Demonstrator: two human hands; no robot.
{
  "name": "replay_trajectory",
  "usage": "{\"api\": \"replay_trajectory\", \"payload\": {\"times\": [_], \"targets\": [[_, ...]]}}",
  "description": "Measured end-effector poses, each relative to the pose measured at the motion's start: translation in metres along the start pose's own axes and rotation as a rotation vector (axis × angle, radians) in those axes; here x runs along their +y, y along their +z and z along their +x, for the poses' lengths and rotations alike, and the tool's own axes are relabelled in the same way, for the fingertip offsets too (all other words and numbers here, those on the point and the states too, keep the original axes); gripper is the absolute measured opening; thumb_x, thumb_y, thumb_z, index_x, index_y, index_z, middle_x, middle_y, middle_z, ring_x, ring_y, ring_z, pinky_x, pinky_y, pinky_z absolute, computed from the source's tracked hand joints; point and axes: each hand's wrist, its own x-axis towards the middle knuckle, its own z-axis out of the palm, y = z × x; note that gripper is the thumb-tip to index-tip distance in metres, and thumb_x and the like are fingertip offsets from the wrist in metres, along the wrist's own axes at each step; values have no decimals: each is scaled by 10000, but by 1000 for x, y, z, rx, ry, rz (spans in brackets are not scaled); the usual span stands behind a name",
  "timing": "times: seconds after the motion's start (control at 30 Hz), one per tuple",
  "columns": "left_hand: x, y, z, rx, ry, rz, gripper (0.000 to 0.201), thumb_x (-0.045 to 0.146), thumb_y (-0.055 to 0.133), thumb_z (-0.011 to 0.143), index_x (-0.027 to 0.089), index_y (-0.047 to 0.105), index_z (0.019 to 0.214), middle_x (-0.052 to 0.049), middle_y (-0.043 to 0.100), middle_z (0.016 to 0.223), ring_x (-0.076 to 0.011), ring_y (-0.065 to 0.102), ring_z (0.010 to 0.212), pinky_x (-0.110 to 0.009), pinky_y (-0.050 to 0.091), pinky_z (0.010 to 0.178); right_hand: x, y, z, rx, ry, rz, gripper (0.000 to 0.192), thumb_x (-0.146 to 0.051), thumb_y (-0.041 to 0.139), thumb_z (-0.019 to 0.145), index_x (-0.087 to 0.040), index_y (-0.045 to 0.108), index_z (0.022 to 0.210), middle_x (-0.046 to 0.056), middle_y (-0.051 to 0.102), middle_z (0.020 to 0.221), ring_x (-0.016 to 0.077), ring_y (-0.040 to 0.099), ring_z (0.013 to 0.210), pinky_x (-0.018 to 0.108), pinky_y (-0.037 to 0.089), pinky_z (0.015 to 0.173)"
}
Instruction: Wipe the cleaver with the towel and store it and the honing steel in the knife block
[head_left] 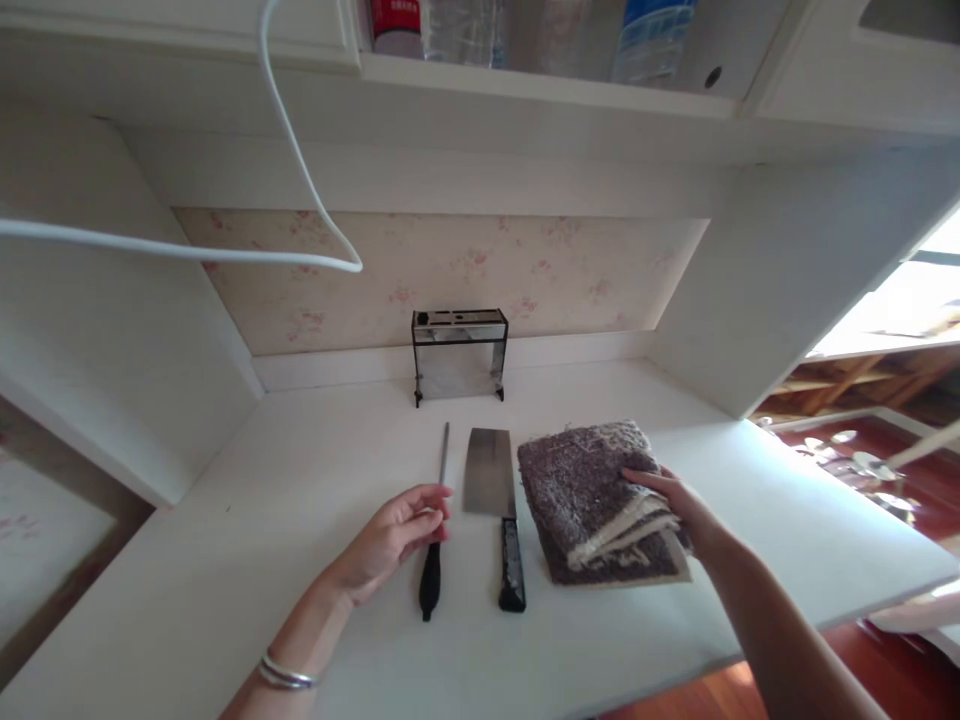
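Observation:
On the white counter point(360, 600), my left hand point(401, 530) is over a sharpening steel point(430, 585) with a black handle and thin metal rod. Its fingers are loosely curled and slightly apart; they hide the middle of the steel, and I cannot tell whether they touch it. A cleaver point(489, 470) with a broad blade and black handle lies flat to the right of the steel. Farther right, my right hand point(686, 505) grips the edge of a folded, fuzzy grey-brown cloth point(577, 490) with a pale underside. The right thumb is hidden.
A knife block point(460, 330) with clear panels and a black frame stands against the back wall. Overhead, a white cable point(300, 170) hangs in front of the cabinet shelf, where bottles point(652, 40) stand. Metal utensils point(877, 470) appear low at the right.

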Motion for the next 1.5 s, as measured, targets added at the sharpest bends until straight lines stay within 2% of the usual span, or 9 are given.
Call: {"api": "replay_trajectory", "payload": {"times": [0.1,0.2,0.3,0.37,0.6,0.73,0.93,1.2,1.5], "targets": [[-4,-5,8,118,0,41,210,270,598,808,171,598,993,27,494,713,-77,485,636,-218,410,692,12,-36,21,-5,67,-312,442,-424,717,660,-168,622,1008,83,709,834,251,680,735,326,547,651],[-13,-7,17,264,14,57,186,281,548,810,164,566,953,47,429,630,-70,412,555,-198,359,581,14,-58,37,144,-90,-680,637,-544,669,660,-182,565,1174,119,671,1015,258,659,829,315,533,648],[-22,-8,25,404,33,89,210,305,506,809,180,540,974,60,388,591,-68,367,503,-193,304,511,2,-55,39,446,-370,-959,704,-610,573,702,-197,497,1267,141,598,1144,266,629,868,362,512,679],[-26,-9,28,434,44,86,213,295,505,788,187,533,970,61,386,612,-60,348,478,-192,264,470,-10,-35,26,465,-493,-1019,576,-579,485,785,-213,529,1228,110,630,1057,233,624,791,359,499,688],[-28,-11,25,416,126,-24,301,214,530,714,214,526,1014,61,408,684,-42,366,463,-190,263,442,-26,91,-48,-652,-662,-1338,406,-244,451,825,-327,577,1202,31,681,959,188,644,809,262,445,693],[-27,-13,19,416,136,-95,317,230,546,706,220,529,1022,61,425,705,-40,384,467,-189,276,447,-8,125,-49,-779,-641,-1590,478,-182,460,757,-334,557,1201,35,689,783,221,664,687,248,361,539],[-28,-15,20,436,119,-91,313,227,516,693,203,536,1005,60,420,679,-43,366,438,-193,255,423,-5,128,-40,-816,-711,-1722,423,-119,452,729,-282,562,1104,41,671,716,228,643,610,248,291,501],[-28,-12,19,433,115,-1,303,239,485,708,198,553,1001,68,394,601,-63,391,442,-194,295,441,-78,119,-24,-312,-653,-1314,280,-510,563,793,-279,662,917,-17,653,664,155,599,598,235,399,556],[-33,-14,22,420,114,24,301,245,470,718,189,579,993,61,422,593,-68,391,429,-204,304,441,-152,105,-2,-27,-442,-565,425,-397,772,637,-144,696,970,72,691,696,169,655,601,265,566,583]]}}
